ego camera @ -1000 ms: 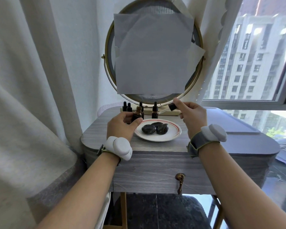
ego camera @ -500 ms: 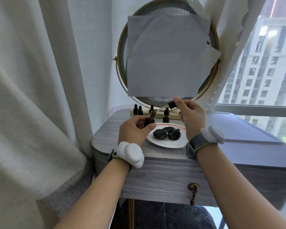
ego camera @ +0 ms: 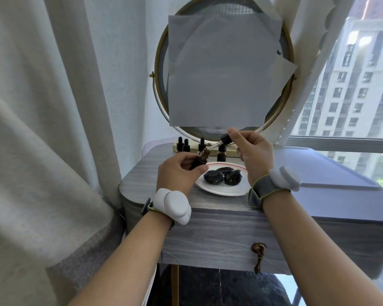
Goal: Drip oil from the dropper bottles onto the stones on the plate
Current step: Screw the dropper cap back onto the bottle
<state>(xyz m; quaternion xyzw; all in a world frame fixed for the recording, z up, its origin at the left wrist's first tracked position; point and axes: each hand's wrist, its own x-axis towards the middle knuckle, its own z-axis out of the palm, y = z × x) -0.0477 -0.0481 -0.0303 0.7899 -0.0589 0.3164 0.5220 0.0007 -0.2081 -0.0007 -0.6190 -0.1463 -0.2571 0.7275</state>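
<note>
Stones point(ego camera: 223, 176) lie on the plate point(ego camera: 221, 192), below and right of the dropper point(ego camera: 217, 145). Right hand point(ego camera: 251, 154) pinches its bulb, glass tip slanting toward the open bottle point(ego camera: 200, 159) gripped by the left hand point(ego camera: 177, 174).

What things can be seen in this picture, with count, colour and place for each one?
open bottle: 1, brown, tilted in left hand
dropper: 1, black cap, in right hand
capped bottles: 4, dark, at the mirror base
stones: 3, black, on plate
plate: 1, white, red rim line, on table
table: 1, grey wood
mirror: 1, round, gold frame, paper-covered
curtain: 1, white, left
left hand: 1, grips bottle
right hand: 1, pinches dropper
</note>
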